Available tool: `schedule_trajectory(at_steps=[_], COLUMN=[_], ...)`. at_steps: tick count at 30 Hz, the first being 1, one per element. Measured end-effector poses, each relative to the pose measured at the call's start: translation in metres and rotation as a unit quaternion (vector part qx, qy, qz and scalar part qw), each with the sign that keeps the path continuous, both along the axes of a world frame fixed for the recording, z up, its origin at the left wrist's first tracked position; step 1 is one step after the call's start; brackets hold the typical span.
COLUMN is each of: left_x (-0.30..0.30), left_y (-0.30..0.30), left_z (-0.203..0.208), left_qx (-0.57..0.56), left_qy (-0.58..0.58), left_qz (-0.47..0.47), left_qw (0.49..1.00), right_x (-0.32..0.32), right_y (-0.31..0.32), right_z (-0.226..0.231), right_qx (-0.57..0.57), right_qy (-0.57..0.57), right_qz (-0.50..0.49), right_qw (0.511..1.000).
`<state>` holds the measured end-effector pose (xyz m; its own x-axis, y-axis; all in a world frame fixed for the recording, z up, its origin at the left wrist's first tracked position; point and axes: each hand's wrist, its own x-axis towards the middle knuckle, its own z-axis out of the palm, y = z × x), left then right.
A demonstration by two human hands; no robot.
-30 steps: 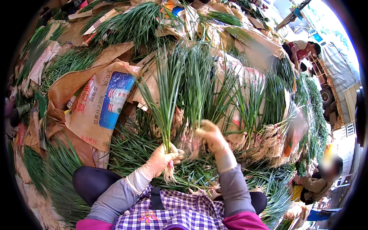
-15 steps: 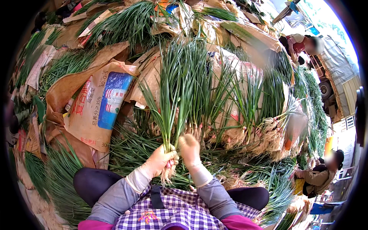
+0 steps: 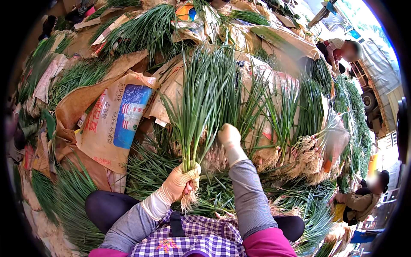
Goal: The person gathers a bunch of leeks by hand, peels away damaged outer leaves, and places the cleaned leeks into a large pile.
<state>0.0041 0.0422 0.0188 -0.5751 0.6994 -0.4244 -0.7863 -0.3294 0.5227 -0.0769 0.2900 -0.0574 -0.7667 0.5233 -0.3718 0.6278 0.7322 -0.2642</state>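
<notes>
My left hand (image 3: pixel 182 183), in a pale glove, is closed around the lower stems of a bunch of scallions (image 3: pixel 195 107). Pale roots (image 3: pixel 189 200) stick out below the fist, and the long green leaves stand upward, away from me. Farther forward and to the right, my right hand (image 3: pixel 230 136), also gloved, reaches over beside the lying scallions (image 3: pixel 280 115). Its fingers look curled under; whatever they may hold is hidden. Those scallions rest on a paper sack (image 3: pixel 267 85), their reddish bulbs and roots toward me.
A printed paper sack (image 3: pixel 115 120) lies folded open at left. Loose scallion leaves (image 3: pixel 147 171) spread before my knees, and another heap (image 3: pixel 70 205) is at lower left. Two people (image 3: pixel 340 50) (image 3: pixel 364 195) are at the right, near a vehicle wheel (image 3: pixel 368 100).
My right hand has moved from beside my left hand, forward and to the right, with the arm stretched out. My left hand still grips the bunch in nearly the same place.
</notes>
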Motion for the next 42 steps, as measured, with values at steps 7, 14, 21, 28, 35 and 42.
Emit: schedule_trajectory(at_steps=[7,14,21,28,35,42], left_x=[0.003,0.012,0.008,0.005,0.004,0.004], left_y=[0.001,0.010,-0.001,-0.013,-0.011,-0.014], left_z=[-0.009,-0.012,-0.014,-0.008,-0.010,-0.008], left_qx=[-0.107,-0.103,-0.116,0.086,0.089,0.095], left_qy=[0.019,0.051,0.017,-0.075,-0.089,-0.094], left_qz=[-0.027,-0.107,-0.106,-0.034,-0.042,-0.079], left_qw=[0.994,0.988,0.987,0.993,0.991,0.988], right_x=[0.064,0.123,0.117,0.134,0.127,0.123], right_y=[0.023,-0.072,-0.103,-0.025,-0.066,-0.080], right_z=[0.085,0.079,0.047,0.061,0.085,0.099], right_qx=[-0.502,-0.635,-0.404,-0.067,-0.316,-0.265], right_qy=[0.136,0.101,0.279,-0.128,0.381,0.260], right_qz=[-0.029,-0.102,-0.035,0.151,0.187,0.289], right_qw=[0.854,0.759,0.870,0.978,0.849,0.882])
